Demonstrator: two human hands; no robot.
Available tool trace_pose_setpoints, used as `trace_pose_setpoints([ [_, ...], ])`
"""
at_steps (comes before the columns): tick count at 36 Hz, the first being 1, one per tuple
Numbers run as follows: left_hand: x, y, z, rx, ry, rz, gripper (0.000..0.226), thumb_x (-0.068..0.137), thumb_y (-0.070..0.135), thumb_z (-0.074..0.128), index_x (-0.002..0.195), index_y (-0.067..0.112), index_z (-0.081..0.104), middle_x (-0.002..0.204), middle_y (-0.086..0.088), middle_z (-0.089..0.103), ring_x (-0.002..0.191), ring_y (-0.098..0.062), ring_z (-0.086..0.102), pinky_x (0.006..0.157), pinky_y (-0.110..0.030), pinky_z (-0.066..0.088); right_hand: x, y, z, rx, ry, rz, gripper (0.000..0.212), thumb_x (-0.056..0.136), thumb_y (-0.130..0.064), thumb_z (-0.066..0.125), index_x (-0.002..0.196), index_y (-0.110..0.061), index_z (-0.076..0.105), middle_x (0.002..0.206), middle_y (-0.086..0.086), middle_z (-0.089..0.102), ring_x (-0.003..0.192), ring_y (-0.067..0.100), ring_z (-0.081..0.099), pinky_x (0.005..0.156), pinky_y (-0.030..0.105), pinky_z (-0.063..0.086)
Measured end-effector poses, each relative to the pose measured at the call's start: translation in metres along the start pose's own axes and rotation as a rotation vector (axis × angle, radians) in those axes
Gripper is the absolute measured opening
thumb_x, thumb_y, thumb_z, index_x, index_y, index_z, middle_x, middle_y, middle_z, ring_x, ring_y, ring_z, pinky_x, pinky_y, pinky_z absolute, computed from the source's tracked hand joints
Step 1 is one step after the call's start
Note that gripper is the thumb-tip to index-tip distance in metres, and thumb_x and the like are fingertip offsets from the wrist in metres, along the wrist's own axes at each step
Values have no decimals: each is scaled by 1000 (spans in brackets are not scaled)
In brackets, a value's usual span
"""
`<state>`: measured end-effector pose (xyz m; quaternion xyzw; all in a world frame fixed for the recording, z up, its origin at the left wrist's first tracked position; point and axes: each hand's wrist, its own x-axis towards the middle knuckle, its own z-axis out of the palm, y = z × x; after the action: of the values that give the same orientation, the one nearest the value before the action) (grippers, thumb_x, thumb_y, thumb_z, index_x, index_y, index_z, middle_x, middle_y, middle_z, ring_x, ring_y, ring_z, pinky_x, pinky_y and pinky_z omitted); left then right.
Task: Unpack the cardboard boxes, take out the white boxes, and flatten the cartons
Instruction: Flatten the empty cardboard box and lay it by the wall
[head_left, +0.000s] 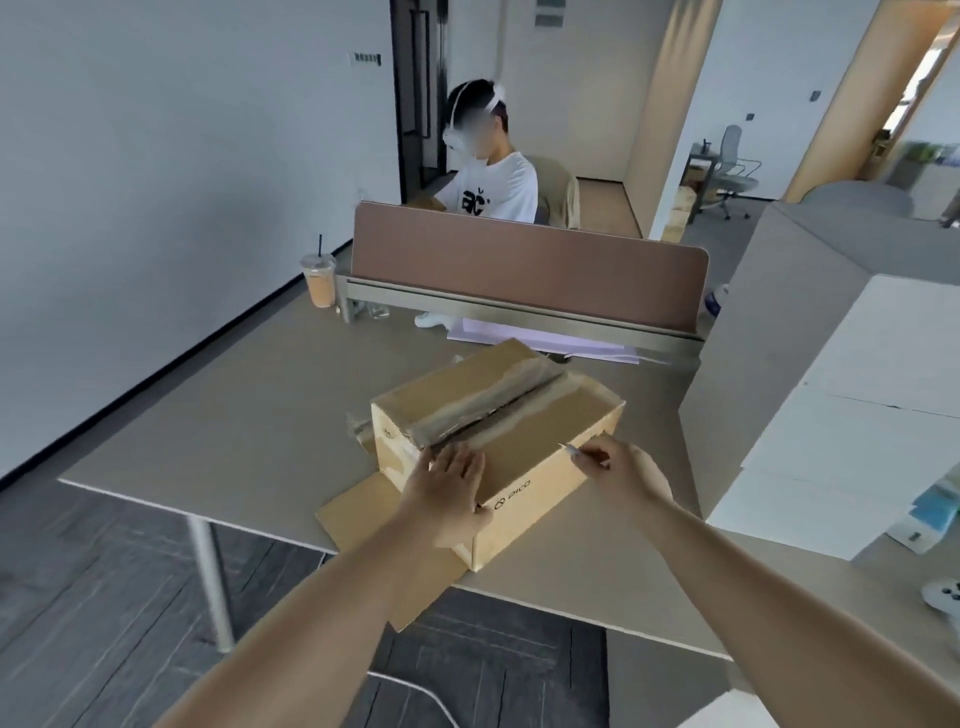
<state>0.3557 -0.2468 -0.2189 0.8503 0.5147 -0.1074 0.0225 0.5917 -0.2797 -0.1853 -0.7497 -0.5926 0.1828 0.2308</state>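
A closed brown cardboard carton (535, 415) lies on the table, its top seam covered with clear tape. It rests on a flattened piece of cardboard (358, 509). My left hand (449, 483) lies flat with spread fingers on the carton's near top corner. My right hand (623, 467) grips a thin blade (571, 451), whose tip points at the carton's near top edge. No white box from inside the carton is visible.
White boxes (857, 415) are stacked at the right, beside a big grey carton (753, 312). A brown divider (519, 260) crosses the table's back, with an iced drink cup (318, 280) at its left. Behind it sits a person in a white shirt (493, 187). The table's left edge (156, 499) is close.
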Motion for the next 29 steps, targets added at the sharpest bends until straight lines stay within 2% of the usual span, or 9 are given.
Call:
trace_pose_setpoints([
  [3, -17, -30, -1, 49, -40, 15, 73, 98, 51, 25, 154, 18, -7, 161, -4, -13, 148, -19, -12, 120, -45, -8, 4, -22, 12, 12, -40, -52, 21, 94, -45, 52, 104, -32, 65, 96, -10, 66, 84, 16, 61, 70, 30, 50],
  [6, -34, -62, -4, 75, -81, -4, 70, 99, 44, 27, 154, 20, -8, 161, 0, -14, 148, -18, -13, 119, -44, -9, 7, -48, 29, 31, -100, -104, 23, 97, -46, 46, 107, -34, 63, 83, -12, 63, 65, 12, 55, 57, 27, 41],
  [8, -45, -83, -4, 83, -100, -38, 68, 99, 37, 28, 154, 21, -7, 161, 3, -13, 148, -18, -12, 120, -44, -9, 8, -68, 42, 29, -120, -150, 23, 97, -47, 44, 106, -36, 62, 84, -10, 66, 61, 13, 55, 55, 27, 41],
  [12, -60, -117, -1, 75, -80, -105, 68, 96, 17, 33, 155, 23, -2, 162, -3, -9, 149, -20, -10, 120, -42, -9, 11, -109, 66, -53, -204, -238, 24, 99, -45, 39, 96, -32, 59, 85, -6, 66, 71, 18, 60, 56, 28, 39],
  [17, -62, -140, 6, 68, -13, -137, 69, 94, 11, 43, 153, 26, 10, 161, -15, -7, 149, -29, 0, 121, -41, -2, 20, -153, 97, -26, -287, -311, 19, 99, -32, 44, 109, -24, 58, 98, 0, 65, 83, 21, 59, 74, 37, 47],
  [21, -55, -147, 15, 75, 31, -99, 66, 94, 13, 49, 150, 20, 14, 161, -13, -2, 149, -29, 3, 121, -43, 2, 29, -180, 118, -110, -283, -335, 30, 95, -20, 47, 124, -21, 52, 118, 5, 62, 101, 27, 59, 81, 33, 46],
  [29, -46, -173, 19, 59, 58, -93, 60, 98, 20, 49, 147, 17, 17, 162, -11, 0, 148, -30, 9, 121, -42, 6, 41, -214, 140, -257, -194, -425, 27, 97, -27, 46, 121, -28, 59, 125, -2, 58, 113, 25, 56, 87, 35, 46],
])
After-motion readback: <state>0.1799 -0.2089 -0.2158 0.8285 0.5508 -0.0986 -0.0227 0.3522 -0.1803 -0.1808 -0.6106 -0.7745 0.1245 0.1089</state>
